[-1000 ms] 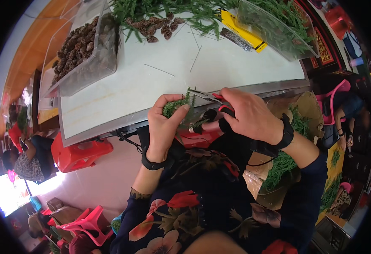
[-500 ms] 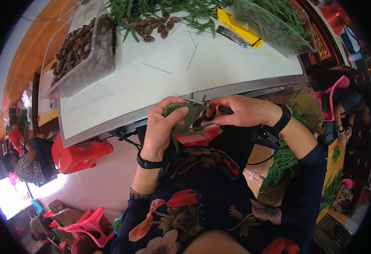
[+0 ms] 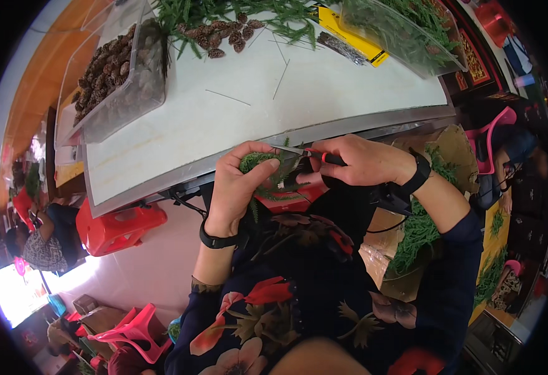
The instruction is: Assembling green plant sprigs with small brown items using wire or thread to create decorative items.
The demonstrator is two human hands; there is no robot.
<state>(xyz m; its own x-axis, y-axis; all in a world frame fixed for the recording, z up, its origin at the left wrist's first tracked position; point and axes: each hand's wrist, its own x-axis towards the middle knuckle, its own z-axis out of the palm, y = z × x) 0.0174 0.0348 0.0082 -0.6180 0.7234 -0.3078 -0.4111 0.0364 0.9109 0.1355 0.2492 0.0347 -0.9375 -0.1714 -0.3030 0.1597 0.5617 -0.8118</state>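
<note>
Just in front of the table's near edge, my left hand (image 3: 239,187) pinches a bunch of green artificial pine sprigs (image 3: 258,164) between thumb and fingers. Some of its thin strands hang down below the fingers. My right hand (image 3: 364,164) is closed around the red and black handles of a pair of scissors (image 3: 332,159). Their slim metal blades point left and reach the sprigs by the left fingertips. Whether the blades are parted cannot be made out.
Loose wires (image 3: 227,97), pine cones (image 3: 216,39) and greenery lie on the white table (image 3: 180,134). A clear bin of cones (image 3: 106,75) stands left, a bin of greenery (image 3: 405,37) right. A cardboard box (image 3: 405,290) with greenery sits beside me; a red stool (image 3: 120,228) is at left.
The scissors have swung slightly, so their blades now show more plainly at the sprigs. My right hand has tilted and shifted a little; the left hand keeps its hold.
</note>
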